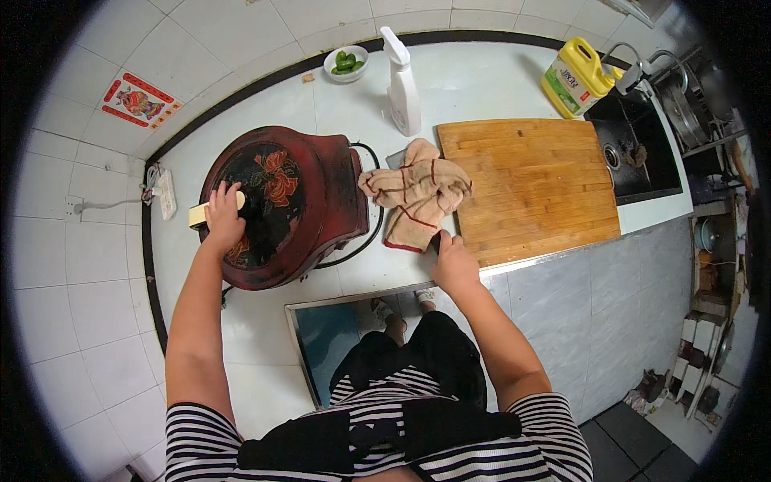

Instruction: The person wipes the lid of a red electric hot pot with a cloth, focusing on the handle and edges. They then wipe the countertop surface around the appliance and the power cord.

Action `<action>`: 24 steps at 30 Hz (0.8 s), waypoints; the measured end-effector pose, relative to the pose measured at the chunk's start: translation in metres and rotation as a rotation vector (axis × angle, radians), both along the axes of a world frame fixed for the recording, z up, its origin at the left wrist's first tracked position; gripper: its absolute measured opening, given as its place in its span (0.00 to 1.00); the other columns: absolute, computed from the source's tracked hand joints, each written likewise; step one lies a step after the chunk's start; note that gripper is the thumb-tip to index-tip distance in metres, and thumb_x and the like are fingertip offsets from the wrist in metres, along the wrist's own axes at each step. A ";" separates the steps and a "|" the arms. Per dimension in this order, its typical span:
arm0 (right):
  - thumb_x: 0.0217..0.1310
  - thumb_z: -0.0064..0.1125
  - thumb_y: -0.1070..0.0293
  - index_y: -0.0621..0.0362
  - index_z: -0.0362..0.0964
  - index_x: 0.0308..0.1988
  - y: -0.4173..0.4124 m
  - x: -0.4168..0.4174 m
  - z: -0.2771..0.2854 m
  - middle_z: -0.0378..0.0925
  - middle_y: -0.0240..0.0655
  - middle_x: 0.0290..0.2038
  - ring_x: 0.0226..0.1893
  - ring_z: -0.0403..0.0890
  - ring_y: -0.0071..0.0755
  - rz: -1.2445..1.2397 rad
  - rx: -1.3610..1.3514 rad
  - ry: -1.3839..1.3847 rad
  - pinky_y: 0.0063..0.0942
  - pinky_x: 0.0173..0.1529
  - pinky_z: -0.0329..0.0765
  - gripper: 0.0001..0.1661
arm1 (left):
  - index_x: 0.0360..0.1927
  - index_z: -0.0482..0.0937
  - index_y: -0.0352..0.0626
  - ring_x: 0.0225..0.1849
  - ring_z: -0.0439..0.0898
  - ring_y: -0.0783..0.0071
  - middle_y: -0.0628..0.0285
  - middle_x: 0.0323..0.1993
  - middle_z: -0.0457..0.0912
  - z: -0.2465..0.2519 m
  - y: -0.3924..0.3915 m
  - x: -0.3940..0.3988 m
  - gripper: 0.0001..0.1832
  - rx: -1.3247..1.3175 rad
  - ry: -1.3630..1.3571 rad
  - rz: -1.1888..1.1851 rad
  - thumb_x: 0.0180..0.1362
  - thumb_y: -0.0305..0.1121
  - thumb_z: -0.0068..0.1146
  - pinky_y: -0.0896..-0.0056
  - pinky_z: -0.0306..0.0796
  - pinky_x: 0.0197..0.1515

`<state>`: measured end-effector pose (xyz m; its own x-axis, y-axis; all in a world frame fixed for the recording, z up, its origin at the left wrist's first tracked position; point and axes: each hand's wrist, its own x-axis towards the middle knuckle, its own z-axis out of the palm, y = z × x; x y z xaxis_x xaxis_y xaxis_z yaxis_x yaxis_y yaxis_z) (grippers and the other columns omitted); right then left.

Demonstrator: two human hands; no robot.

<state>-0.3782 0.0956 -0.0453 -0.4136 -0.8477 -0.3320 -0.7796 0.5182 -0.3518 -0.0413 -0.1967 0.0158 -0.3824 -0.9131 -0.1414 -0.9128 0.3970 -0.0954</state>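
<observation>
My left hand (224, 217) rests at the left side of the lid of a dark red electric baking pan (328, 181), its fingers over the cream handle (197, 217); how firmly they grip is unclear. The lid is black with orange flowers. To the right of the pan, my right hand (456, 262) is closed around a dark handle (436, 241), most likely a knife's. A beige checked towel (415, 193) lies crumpled beyond that hand, and a grey metal edge (396, 159) shows from under it. A wooden cutting board (536, 187) sits right beside the towel.
A white spray bottle (403, 90) and a bowl (330, 65) of green peppers (346, 62) stand behind. A yellow detergent jug (575, 81) is near the black sink (644, 144). The pan's black cable (378, 223) curves beside it. A power strip (166, 196) lies at the far left.
</observation>
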 end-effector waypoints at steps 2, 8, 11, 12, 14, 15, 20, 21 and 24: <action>0.53 0.51 0.74 0.64 0.62 0.51 -0.002 -0.004 0.030 0.75 0.48 0.41 0.41 0.79 0.55 -0.035 -0.035 -0.090 0.44 0.43 0.76 0.23 | 0.65 0.57 0.59 0.71 0.48 0.47 0.55 0.70 0.50 0.002 0.002 0.000 0.42 0.006 -0.001 0.011 0.43 0.19 0.52 0.40 0.44 0.68; 0.52 0.55 0.70 0.58 0.68 0.48 0.002 -0.047 0.125 0.78 0.48 0.34 0.37 0.79 0.54 0.170 0.078 0.056 0.47 0.40 0.75 0.21 | 0.65 0.57 0.60 0.71 0.46 0.48 0.56 0.71 0.48 0.004 0.002 -0.005 0.43 0.037 0.024 0.045 0.42 0.19 0.52 0.41 0.43 0.69; 0.52 0.56 0.72 0.56 0.69 0.47 0.034 -0.059 0.158 0.78 0.47 0.34 0.37 0.79 0.53 0.195 0.076 0.167 0.45 0.40 0.75 0.19 | 0.65 0.57 0.60 0.72 0.46 0.49 0.56 0.71 0.48 0.001 0.000 -0.001 0.43 0.040 0.015 0.055 0.42 0.19 0.52 0.41 0.43 0.69; 0.52 0.56 0.72 0.56 0.69 0.47 0.050 -0.066 0.164 0.78 0.47 0.35 0.37 0.79 0.53 0.154 0.063 0.196 0.44 0.40 0.75 0.20 | 0.65 0.56 0.59 0.72 0.46 0.49 0.56 0.71 0.48 0.000 -0.001 -0.004 0.43 0.042 0.005 0.048 0.43 0.20 0.53 0.41 0.43 0.69; 0.52 0.58 0.71 0.57 0.69 0.50 0.075 -0.073 0.169 0.78 0.48 0.35 0.39 0.79 0.54 0.041 0.044 0.167 0.43 0.41 0.75 0.22 | 0.66 0.56 0.59 0.72 0.46 0.49 0.56 0.71 0.48 0.006 0.004 -0.003 0.43 0.042 0.001 0.063 0.43 0.20 0.53 0.41 0.43 0.69; 0.52 0.58 0.71 0.57 0.69 0.51 0.086 -0.079 0.170 0.78 0.48 0.36 0.40 0.78 0.54 -0.016 0.035 0.151 0.42 0.42 0.75 0.23 | 0.66 0.56 0.59 0.72 0.46 0.49 0.56 0.71 0.48 0.008 0.007 -0.002 0.43 0.043 -0.003 0.069 0.43 0.20 0.53 0.41 0.43 0.68; 0.57 0.56 0.68 0.54 0.64 0.57 0.117 -0.130 0.093 0.76 0.49 0.45 0.45 0.77 0.55 -0.435 -0.225 0.218 0.45 0.45 0.74 0.27 | 0.65 0.57 0.59 0.71 0.47 0.49 0.56 0.71 0.49 -0.001 0.001 -0.002 0.42 0.007 0.014 0.035 0.43 0.21 0.54 0.41 0.44 0.68; 0.58 0.56 0.67 0.54 0.64 0.59 0.117 -0.143 0.072 0.76 0.49 0.46 0.46 0.76 0.55 -0.528 -0.251 0.226 0.45 0.46 0.74 0.28 | 0.65 0.57 0.59 0.71 0.47 0.49 0.56 0.71 0.49 -0.001 0.000 -0.005 0.42 0.018 0.017 0.039 0.43 0.21 0.54 0.41 0.44 0.68; 0.59 0.56 0.66 0.53 0.63 0.60 0.115 -0.180 0.022 0.75 0.50 0.47 0.47 0.75 0.56 -0.603 -0.270 0.231 0.46 0.47 0.73 0.28 | 0.65 0.57 0.59 0.71 0.46 0.48 0.56 0.71 0.49 -0.001 -0.002 -0.004 0.43 0.030 0.012 0.051 0.42 0.21 0.53 0.41 0.43 0.69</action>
